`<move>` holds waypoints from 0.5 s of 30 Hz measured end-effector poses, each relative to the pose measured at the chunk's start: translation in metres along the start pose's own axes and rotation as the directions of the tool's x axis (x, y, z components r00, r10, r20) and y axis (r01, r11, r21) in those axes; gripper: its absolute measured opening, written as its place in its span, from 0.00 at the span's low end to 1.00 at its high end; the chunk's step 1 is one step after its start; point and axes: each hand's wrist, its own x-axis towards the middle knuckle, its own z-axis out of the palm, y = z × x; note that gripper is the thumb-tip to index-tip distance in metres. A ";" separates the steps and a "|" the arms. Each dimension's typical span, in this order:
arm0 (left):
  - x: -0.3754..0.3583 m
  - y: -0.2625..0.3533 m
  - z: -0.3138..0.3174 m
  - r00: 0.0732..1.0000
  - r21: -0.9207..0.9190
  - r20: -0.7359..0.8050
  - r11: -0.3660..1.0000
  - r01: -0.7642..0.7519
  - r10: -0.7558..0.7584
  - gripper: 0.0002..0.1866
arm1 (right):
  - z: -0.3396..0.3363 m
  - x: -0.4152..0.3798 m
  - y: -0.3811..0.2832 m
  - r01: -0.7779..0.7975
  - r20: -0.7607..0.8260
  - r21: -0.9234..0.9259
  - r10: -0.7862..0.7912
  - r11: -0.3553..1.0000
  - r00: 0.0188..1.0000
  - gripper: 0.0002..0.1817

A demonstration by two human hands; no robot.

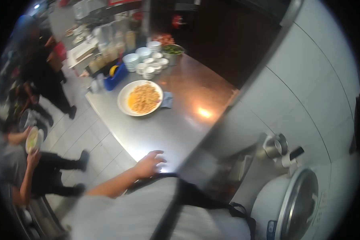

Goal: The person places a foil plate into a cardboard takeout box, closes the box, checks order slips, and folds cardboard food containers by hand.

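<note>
My left hand (149, 165) is over the near end of the steel table (180, 128), its fingers loosely bent and apart, with nothing in them. Farther up the table stands a wide white bowl (121, 105) of orange-yellow chopped food (146, 98). A folded blue cloth (167, 100) lies against the bowl's right side. My right hand is out of the picture.
Stacked white cups and bowls (149, 72), a metal pot of greens (173, 56) and a blue caddy (115, 80) stand at the back. At left, a person holds a plate (34, 140); another person (48, 76) stands behind. A large cooker (270, 200) is at right.
</note>
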 end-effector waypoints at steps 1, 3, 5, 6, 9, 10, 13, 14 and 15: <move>-0.001 0.006 -0.003 1.000 0.002 -0.007 1.000 0.022 -0.022 0.18 | 0.013 -0.011 -0.002 -0.017 0.027 0.058 0.016 0.998 1.000 0.32; -0.003 0.011 -0.007 0.999 -0.005 -0.024 0.999 0.044 -0.045 0.18 | 0.037 -0.037 -0.013 -0.029 0.072 0.157 0.018 0.987 0.997 0.30; -0.005 0.009 -0.009 0.997 -0.012 -0.055 0.999 0.044 -0.045 0.19 | 0.054 -0.068 -0.021 -0.049 0.103 0.266 0.022 0.963 0.994 0.29; -0.007 0.009 -0.010 0.996 -0.001 -0.073 0.999 0.052 -0.052 0.19 | 0.060 -0.082 -0.026 -0.059 0.122 0.316 0.021 0.947 0.992 0.29; -0.016 0.013 -0.014 0.992 -0.013 -0.098 0.996 0.084 -0.085 0.19 | 0.073 -0.118 -0.048 -0.081 0.171 0.446 0.004 0.891 0.985 0.27; -0.017 0.013 -0.014 0.992 -0.015 -0.103 0.997 0.078 -0.079 0.19 | 0.078 -0.129 -0.056 -0.097 0.190 0.481 0.005 0.871 0.982 0.26; -0.024 0.011 -0.014 0.994 -0.015 -0.094 0.998 0.061 -0.062 0.18 | 0.083 -0.159 -0.072 -0.126 0.231 0.577 -0.013 0.807 0.973 0.24; -0.025 0.012 -0.015 0.995 -0.016 -0.078 0.998 0.058 -0.059 0.18 | 0.086 -0.169 -0.080 -0.144 0.249 0.600 -0.012 0.787 0.969 0.24; -0.028 0.012 -0.016 0.996 -0.018 -0.062 0.998 0.055 -0.056 0.18 | 0.088 -0.177 -0.086 -0.155 0.264 0.622 -0.020 0.768 0.964 0.23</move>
